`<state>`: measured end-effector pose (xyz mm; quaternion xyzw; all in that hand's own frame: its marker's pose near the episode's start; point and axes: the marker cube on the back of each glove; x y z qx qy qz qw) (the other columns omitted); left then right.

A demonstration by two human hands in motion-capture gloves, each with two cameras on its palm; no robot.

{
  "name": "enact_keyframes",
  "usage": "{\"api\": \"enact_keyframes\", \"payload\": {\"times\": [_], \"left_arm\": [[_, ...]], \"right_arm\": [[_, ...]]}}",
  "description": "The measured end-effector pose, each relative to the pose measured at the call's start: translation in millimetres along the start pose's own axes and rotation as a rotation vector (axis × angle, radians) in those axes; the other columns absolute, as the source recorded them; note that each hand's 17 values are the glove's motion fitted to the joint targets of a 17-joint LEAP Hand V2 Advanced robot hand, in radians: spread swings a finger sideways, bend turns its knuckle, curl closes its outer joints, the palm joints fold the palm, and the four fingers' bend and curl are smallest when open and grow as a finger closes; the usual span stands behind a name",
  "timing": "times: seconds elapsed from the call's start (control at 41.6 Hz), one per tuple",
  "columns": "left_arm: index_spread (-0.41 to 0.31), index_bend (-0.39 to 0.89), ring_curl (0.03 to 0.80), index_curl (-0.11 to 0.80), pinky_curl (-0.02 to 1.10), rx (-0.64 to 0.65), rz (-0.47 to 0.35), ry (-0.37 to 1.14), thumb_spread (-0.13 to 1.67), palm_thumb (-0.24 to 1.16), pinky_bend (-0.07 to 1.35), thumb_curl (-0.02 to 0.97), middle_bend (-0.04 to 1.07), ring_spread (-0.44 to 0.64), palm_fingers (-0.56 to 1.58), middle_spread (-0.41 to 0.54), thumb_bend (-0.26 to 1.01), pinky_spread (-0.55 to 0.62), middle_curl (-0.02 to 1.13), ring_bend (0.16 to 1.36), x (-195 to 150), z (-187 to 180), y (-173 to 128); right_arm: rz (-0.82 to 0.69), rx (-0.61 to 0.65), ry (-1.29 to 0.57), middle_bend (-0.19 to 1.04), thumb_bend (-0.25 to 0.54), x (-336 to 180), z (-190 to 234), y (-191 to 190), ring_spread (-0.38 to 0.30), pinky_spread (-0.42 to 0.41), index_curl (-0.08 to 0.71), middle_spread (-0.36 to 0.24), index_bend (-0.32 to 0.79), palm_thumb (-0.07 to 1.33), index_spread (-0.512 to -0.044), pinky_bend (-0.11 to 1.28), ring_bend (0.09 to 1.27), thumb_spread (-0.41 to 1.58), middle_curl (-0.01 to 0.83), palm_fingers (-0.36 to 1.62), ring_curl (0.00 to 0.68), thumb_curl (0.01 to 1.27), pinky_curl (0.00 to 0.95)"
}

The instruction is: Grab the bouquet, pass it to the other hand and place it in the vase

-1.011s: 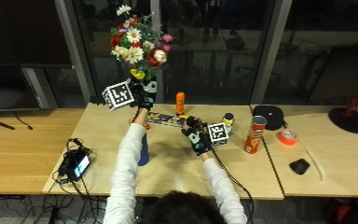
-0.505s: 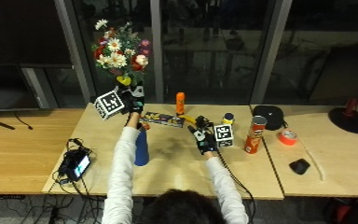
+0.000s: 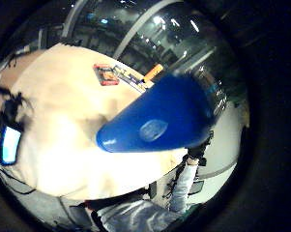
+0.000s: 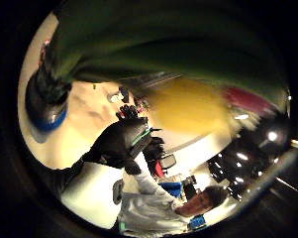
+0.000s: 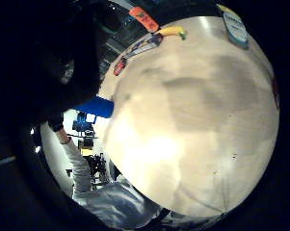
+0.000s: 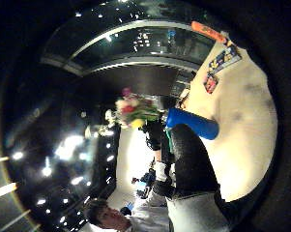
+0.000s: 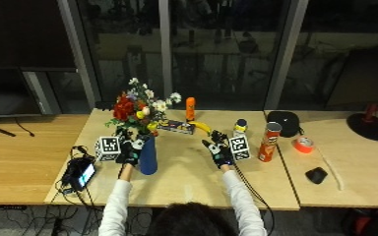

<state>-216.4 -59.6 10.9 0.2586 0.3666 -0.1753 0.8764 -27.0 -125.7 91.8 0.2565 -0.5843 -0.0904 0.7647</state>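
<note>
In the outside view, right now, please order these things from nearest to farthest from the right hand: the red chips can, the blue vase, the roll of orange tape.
1. The red chips can, standing just to the right of the right hand.
2. The blue vase, to its left, beside the left hand.
3. The roll of orange tape, beyond the can, on the neighbouring table.

Blue vase (image 7: 148, 156) — bouquet (image 7: 139, 109) of red, white, yellow blooms — on a pale wood table (image 7: 189, 172).
</note>
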Motion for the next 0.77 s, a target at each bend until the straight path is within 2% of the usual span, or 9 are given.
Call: {"api": "enact_keyframes", "payload": {"times": [0.072,0.12,0.217,0.289,0.361,0.457,0.577,0.77], "left_arm": [[0.086,0.04,0.391,0.366,0.39,0.006,-0.025,-0.017,0.7,0.33,0.4,0.537,0.28,0.19,-0.25,0.185,-0.08,0.24,0.43,0.6,-13,-6,25],[0.116,0.03,0.354,0.335,0.36,0.0,-0.033,-0.027,0.72,0.32,0.37,0.517,0.25,0.26,-0.22,0.244,-0.07,0.3,0.38,0.59,-19,-6,32],[0.157,0.04,0.321,0.285,0.33,0.007,-0.029,-0.049,0.76,0.33,0.35,0.489,0.22,0.35,-0.18,0.329,-0.04,0.39,0.34,0.57,-21,-6,35],[0.171,0.06,0.312,0.26,0.32,0.008,-0.022,-0.056,0.78,0.34,0.34,0.472,0.21,0.39,-0.16,0.369,-0.04,0.44,0.33,0.57,-14,-7,37],[0.182,0.06,0.305,0.238,0.31,0.02,-0.015,-0.052,0.8,0.35,0.33,0.455,0.21,0.43,-0.15,0.397,-0.04,0.46,0.33,0.57,-12,-6,39],[0.191,0.08,0.301,0.217,0.31,0.033,-0.01,-0.05,0.81,0.36,0.32,0.437,0.21,0.45,-0.13,0.421,-0.03,0.48,0.33,0.57,-14,-3,40],[0.196,0.09,0.296,0.198,0.3,0.064,-0.005,-0.042,0.83,0.38,0.3,0.42,0.22,0.47,-0.1,0.431,-0.03,0.49,0.33,0.57,-22,2,45],[0.194,0.11,0.291,0.185,0.3,0.099,0.041,-0.046,0.86,0.41,0.29,0.4,0.24,0.47,-0.05,0.416,-0.02,0.48,0.35,0.58,-35,8,43]], "right_arm": [[0.09,0.041,0.078,0.21,-0.022,18,-6,4,-0.015,0.263,0.217,-0.023,0.12,0.59,-0.296,0.5,0.46,1.09,0.383,0.39,0.331,0.42,0.357],[0.131,0.038,0.08,0.21,-0.021,23,-7,9,-0.014,0.265,0.216,-0.023,0.12,0.6,-0.296,0.5,0.46,1.09,0.382,0.4,0.33,0.42,0.356],[0.23,0.023,0.068,0.21,-0.016,28,-10,18,-0.011,0.267,0.218,-0.022,0.12,0.61,-0.295,0.49,0.45,1.09,0.381,0.4,0.327,0.42,0.355],[0.225,0.033,0.078,0.2,-0.019,35,-13,20,-0.01,0.268,0.22,-0.022,0.12,0.62,-0.291,0.49,0.45,1.09,0.38,0.4,0.325,0.42,0.354],[0.217,0.021,0.05,0.2,-0.017,36,-14,26,-0.009,0.269,0.222,-0.022,0.13,0.62,-0.287,0.48,0.44,1.09,0.379,0.41,0.323,0.42,0.353],[0.282,-0.009,0.023,0.2,-0.017,40,-11,40,-0.009,0.269,0.225,-0.023,0.12,0.63,-0.283,0.47,0.43,1.1,0.381,0.42,0.32,0.42,0.352],[0.285,-0.017,0.072,0.22,-0.018,61,3,54,-0.008,0.271,0.231,-0.028,0.13,0.64,-0.282,0.45,0.41,1.1,0.384,0.44,0.317,0.43,0.346],[0.375,-0.069,0.169,0.23,-0.015,88,30,72,-0.008,0.27,0.243,-0.032,0.14,0.67,-0.281,0.41,0.39,1.11,0.388,0.46,0.315,0.43,0.339]]}}
